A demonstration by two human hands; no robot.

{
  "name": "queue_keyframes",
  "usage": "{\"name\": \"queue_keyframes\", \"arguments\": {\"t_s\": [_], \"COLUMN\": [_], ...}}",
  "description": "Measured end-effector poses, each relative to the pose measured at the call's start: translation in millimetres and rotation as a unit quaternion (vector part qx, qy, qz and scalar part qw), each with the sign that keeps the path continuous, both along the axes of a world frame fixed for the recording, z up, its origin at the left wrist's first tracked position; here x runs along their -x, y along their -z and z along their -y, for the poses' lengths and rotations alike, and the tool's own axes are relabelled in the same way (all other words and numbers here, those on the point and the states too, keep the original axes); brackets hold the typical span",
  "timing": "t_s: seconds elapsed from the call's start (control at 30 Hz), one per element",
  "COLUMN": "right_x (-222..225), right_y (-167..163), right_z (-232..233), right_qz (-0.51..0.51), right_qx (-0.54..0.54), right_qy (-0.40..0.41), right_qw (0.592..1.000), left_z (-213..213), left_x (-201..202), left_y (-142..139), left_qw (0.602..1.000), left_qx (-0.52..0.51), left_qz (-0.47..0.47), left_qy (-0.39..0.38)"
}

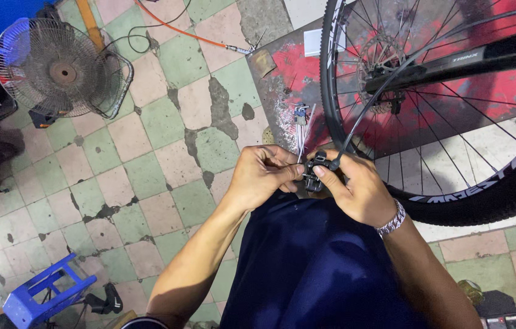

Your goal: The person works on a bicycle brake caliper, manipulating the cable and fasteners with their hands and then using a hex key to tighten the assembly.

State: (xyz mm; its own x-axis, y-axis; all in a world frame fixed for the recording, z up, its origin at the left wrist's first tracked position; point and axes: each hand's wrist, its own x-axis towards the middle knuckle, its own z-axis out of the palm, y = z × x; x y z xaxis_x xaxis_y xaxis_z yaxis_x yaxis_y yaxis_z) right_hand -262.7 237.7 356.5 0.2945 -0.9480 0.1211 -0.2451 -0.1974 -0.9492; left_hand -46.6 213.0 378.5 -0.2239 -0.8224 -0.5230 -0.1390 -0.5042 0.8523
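Left hand [262, 176] curled tight, fingertips pinched on the near side of a small black bicycle part [314, 172], seemingly a brake or shift lever body; exact kind hard to tell. Right hand [355, 187] wrapped around the far side of the same part, thumb pressed on top, a metal bracelet [392, 220] at the wrist. Part held between both hands, just above the lap, over dark blue trousers [312, 268]. A black cable housing [379, 91] rising from the part in a curve, up across the spokes toward the bicycle frame tube [489, 58]. A thin bundle of bare steel wires [302, 131] standing upright just behind the left fingers, a bluish piece at the top end.

Close on the right, a bicycle wheel [483, 195] with a knobby black tyre, silver spokes and a disc rotor [382, 52] at the hub, nearly touching the right hand. Beneath the wheel, a red-painted, scuffed metal plate [288, 73]. Around it, a worn floor of green and pink tiles [148, 176], cracked and patched dark. Far upper left, a dusty pedestal fan [57, 70] lying tilted. An orange hose [179, 27] running across the top. Lower left, a blue plastic stool [42, 295].
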Motion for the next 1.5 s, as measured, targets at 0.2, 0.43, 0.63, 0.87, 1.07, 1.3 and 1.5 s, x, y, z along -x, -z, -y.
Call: {"name": "queue_keyframes", "arguments": {"t_s": [0.2, 0.43, 0.63, 0.87, 1.07, 1.3, 1.5], "right_x": [10, 11, 7, 9, 27, 14, 27], "right_y": [5, 9, 9, 16, 54, 103, 120], "right_z": [0, 3, 5, -1, -10, -34, -48], "right_qz": [0.054, 0.099, 0.082, 0.068, 0.011, 0.068, 0.152], "right_qx": [-0.263, -0.282, -0.251, -0.242, -0.267, -0.329, -0.362], "right_qy": [-0.018, -0.003, -0.017, 0.002, 0.094, 0.151, 0.271], "right_qw": [0.963, 0.954, 0.964, 0.968, 0.959, 0.93, 0.879], "left_z": [-17, -23, -18, -6, 36, 28, 4], "left_x": [5, -19, -19, -8, -66, -95, -54], "left_y": [2, -2, 8, 23, 80, 188, 278], "left_qw": [0.987, 0.948, 0.952, 0.987, 0.976, 0.969, 0.983], "left_qx": [0.138, 0.278, 0.274, 0.147, 0.111, 0.018, -0.041], "left_qz": [0.064, 0.014, 0.083, 0.048, -0.007, -0.01, -0.025], "left_qy": [0.052, 0.153, 0.113, 0.047, -0.185, -0.244, -0.179]}}
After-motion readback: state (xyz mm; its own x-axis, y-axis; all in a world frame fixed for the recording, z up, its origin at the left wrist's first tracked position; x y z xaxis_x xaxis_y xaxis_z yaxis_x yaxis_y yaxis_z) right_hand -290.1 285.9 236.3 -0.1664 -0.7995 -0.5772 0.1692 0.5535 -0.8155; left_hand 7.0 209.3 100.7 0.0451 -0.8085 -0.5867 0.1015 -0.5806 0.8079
